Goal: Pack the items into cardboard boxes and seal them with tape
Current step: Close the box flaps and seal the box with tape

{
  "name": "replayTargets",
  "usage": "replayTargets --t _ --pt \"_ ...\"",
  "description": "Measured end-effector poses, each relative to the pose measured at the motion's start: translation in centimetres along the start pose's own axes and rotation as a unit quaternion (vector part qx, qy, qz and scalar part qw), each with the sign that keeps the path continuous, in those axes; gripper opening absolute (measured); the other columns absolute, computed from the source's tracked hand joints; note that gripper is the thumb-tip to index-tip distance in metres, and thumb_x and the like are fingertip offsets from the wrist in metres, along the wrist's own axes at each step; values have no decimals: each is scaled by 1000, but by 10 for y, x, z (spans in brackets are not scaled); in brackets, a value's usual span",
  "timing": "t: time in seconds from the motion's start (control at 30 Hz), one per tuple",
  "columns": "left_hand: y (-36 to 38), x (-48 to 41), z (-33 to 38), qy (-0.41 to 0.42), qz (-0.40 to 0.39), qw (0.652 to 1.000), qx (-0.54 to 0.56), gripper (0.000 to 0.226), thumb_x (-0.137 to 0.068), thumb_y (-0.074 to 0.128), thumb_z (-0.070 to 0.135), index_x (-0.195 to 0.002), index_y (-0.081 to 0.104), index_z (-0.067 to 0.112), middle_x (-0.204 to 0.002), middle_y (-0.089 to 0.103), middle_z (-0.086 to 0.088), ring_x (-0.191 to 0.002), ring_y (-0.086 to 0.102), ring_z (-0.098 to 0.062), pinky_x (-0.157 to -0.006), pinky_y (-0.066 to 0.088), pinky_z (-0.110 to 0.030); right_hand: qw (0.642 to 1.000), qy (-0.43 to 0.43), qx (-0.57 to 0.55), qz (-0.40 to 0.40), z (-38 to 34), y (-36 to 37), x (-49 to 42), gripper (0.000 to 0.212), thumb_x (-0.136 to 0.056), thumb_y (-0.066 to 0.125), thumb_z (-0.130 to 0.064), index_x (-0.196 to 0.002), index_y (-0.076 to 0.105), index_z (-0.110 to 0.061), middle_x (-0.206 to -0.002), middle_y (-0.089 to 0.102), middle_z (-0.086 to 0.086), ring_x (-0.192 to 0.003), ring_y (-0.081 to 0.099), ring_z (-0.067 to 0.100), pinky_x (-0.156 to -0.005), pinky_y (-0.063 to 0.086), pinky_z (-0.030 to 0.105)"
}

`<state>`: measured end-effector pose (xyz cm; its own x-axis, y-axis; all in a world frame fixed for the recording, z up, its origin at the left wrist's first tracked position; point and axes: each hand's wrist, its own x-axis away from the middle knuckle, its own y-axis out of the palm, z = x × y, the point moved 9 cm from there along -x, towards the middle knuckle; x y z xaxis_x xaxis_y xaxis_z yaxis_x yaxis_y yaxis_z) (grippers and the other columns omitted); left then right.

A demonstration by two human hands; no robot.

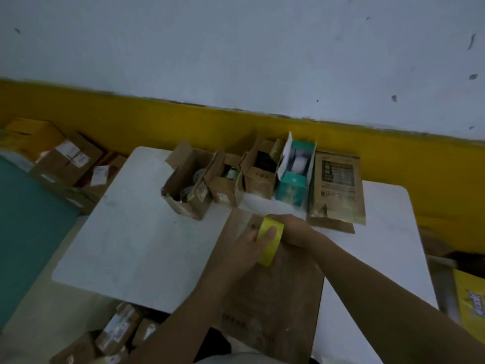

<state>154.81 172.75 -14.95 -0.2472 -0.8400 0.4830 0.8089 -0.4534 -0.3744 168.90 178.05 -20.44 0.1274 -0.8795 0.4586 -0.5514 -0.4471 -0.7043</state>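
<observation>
- Tape (266,254): yellow roll, held up over near-centre of table (126,232), just above flat box (275,298).
- L hand (246,248): grasps the roll from its L side, thumb laid across the outer face; other fingers behind the roll, not visible.
- R hand (292,228): curled round the far/R side of the roll, gripping it too. Fingertips hidden, blurred.
- Both forearms bare, converging on the roll from near edge of frame.
- Flat box: brown cardboard, lies flat on table, long axis running from the person toward the far row. Near end reaches past table's near edge. Some reddish print near that end, not legible.
- Far edge of table: five boxes side by side, touching or nearly so. L to R:
  - open box (183,185), flaps up, roundish items inside, can't ID.
  - small box (225,190), open, sth green/white inside.
  - mid box (258,181), open, black item inside.
  - teal box (292,186), lid up, white item inside.
  - carton (337,185), brown, closed, dark printed panel on its face.
- Row sits apart from the hands; carton is nearest to R hand.
- Floor L of table: brown parcels (65,158) w/ white labels; more by table's near-L corner.
- R edge of frame: yellow pack (472,311), partly cut off.
- Wall (236,48) pale, yellow band (131,122) along its base.
- Frame dim and motion-blurred.
</observation>
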Motion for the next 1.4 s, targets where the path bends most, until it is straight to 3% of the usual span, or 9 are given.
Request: replayTargets --t 0.13,0.2,0.37,0.53,0.63,0.87,1.1,1.27,1.4 --pt "-5 17 -12 -24 -51 998 -34 37 -92 53 61 -89 66 27 -90 70 3 -89 66 -18 -84 55 -35 994 -70 80 -3 -8 -2 -5 43 -103 31 -52 -125 61 -31 -129 63 3 -110 57 23 -91 45 34" --pt "-9 47 -45 -47 -79 996 22 24 -89 59 61 -90 64 38 -86 67 19 -87 63 -10 -80 53 -23 992 -79 95 1 -5 -5 -10 46 -102 27 -54 -124 61 -32 -128 62 3 -111 57 24 -95 45 39" --pt "-2 119 -106 -131 -42 978 157 48 -79 65 64 -82 74 17 -70 74 -5 -60 69 -15 -59 52 -23 988 -108 109 15 -7 6 -18 48 -102 26 -56 -126 60 -32 -127 63 7 -110 57 27 -93 41 35" --pt "1 138 -124 -179 -13 984 -4 58 -91 44 72 -60 65 28 -51 66 17 -45 61 4 -41 39 -6 985 -124 122 11 -4 10 -25 50 -103 24 -55 -127 58 -27 -122 63 14 -107 58 32 -94 43 40" --pt "3 147 -138 -208 -10 978 -20 79 -87 37 80 -45 66 20 -57 71 4 -46 64 -3 -43 41 -7 984 -132 118 16 -5 11 -25 53 -102 23 -57 -124 59 -26 -115 64 15 -101 58 32 -87 45 39" --pt "28 141 -176 -278 -35 960 0 85 -74 33 92 -63 72 17 -62 73 1 -52 68 -6 -52 47 -15 987 -110 117 17 -2 11 -27 54 -101 24 -59 -125 59 -27 -116 64 15 -103 58 31 -89 43 39" --pt "36 116 -197 -206 -23 976 70 84 -59 39 102 -63 75 26 -63 71 3 -56 68 -9 -48 46 -9 980 -117 153 56 -11 6 -24 51 -103 21 -54 -138 48 -28 -125 62 13 -110 58 31 -91 44 41" --pt "31 96 -189 -203 26 975 88 82 -58 39 100 -36 58 24 -42 58 6 -39 56 -4 -42 40 -8 931 -129 324 106 -45 26 -8 61 -104 8 -42 -157 1 -12 -165 0 8 -152 -2 23 -122 3 50" --pt "28 89 -188 -218 74 969 92 60 -61 9 91 -61 37 39 -59 43 6 -52 43 -3 -50 39 -11 924 -214 306 88 -77 98 59 68 -102 2 -46 -155 5 -3 -163 1 16 -151 -7 26 -122 6 50"
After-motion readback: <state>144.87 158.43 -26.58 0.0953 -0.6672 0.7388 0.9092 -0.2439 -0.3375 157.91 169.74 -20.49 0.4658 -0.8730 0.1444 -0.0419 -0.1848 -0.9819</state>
